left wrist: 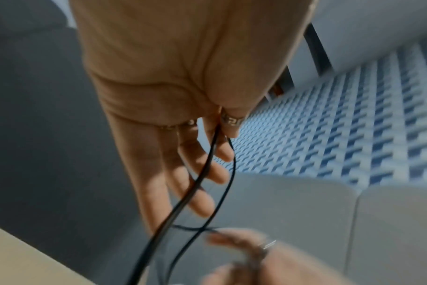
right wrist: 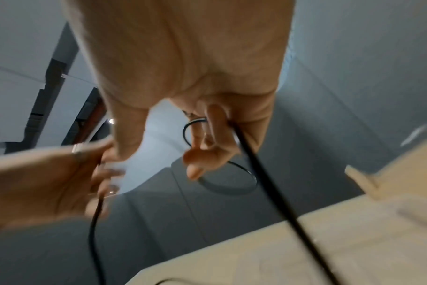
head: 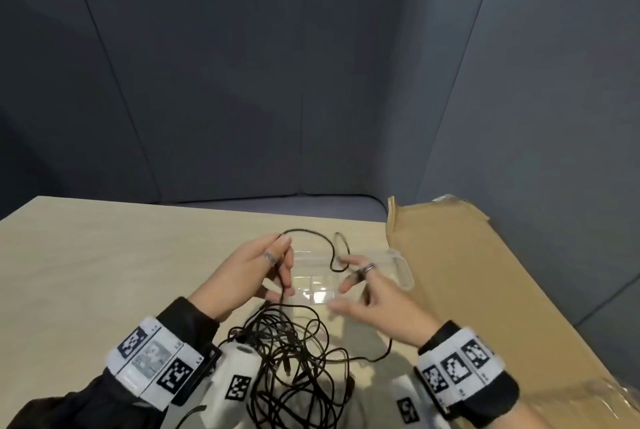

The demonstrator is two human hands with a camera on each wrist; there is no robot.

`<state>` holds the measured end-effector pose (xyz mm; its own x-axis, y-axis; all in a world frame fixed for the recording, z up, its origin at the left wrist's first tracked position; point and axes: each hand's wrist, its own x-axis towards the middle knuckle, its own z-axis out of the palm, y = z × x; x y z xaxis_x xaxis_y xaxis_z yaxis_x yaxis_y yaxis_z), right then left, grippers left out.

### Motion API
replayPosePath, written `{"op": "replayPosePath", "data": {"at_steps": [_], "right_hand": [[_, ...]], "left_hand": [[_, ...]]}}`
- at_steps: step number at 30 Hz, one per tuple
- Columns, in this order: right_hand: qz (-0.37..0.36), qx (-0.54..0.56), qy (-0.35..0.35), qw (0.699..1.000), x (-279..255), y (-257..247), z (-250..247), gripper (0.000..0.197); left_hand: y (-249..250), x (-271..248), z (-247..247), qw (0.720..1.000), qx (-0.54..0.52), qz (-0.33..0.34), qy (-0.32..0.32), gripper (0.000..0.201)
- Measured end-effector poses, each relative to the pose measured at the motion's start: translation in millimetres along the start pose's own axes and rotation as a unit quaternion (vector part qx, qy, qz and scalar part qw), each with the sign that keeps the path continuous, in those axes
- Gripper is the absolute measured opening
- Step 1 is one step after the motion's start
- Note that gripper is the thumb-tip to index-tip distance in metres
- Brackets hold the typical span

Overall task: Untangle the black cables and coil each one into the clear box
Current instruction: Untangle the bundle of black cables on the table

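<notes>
A tangle of black cables (head: pixel 294 356) lies on the table in front of me. One black cable (head: pixel 322 238) rises from it and arcs between my hands above the clear box (head: pixel 403 264). My left hand (head: pixel 282 255) pinches this strand near its fingertips, and the cable runs down past the palm. In the left wrist view the cable (left wrist: pixel 197 183) comes out between two fingers of the left hand (left wrist: pixel 207 154). My right hand (head: pixel 349 273) grips the other end of the arc. In the right wrist view its curled fingers (right wrist: pixel 215 135) hold the cable (right wrist: pixel 261 183).
The light wooden table (head: pixel 104 273) has bare room to the left. A flattened cardboard sheet (head: pixel 485 273) covers the right side, right beside the box. Grey padded partitions (head: pixel 207 82) enclose the far side.
</notes>
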<state>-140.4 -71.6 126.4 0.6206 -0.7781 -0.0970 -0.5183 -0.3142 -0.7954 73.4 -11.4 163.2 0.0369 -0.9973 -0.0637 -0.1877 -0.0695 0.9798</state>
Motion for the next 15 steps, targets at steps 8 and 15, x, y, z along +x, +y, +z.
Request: {"op": "replayPosePath", "data": {"at_steps": [8,15], "right_hand": [[-0.017,0.111,-0.071,0.991,8,-7,42,0.022],[-0.026,0.208,0.121,0.97,-8,-31,-31,0.037]], "left_hand": [[15,5,22,0.99,-0.123,0.063,0.002,0.037],[-87,-5,56,0.973,0.159,0.162,0.048,0.009]]}}
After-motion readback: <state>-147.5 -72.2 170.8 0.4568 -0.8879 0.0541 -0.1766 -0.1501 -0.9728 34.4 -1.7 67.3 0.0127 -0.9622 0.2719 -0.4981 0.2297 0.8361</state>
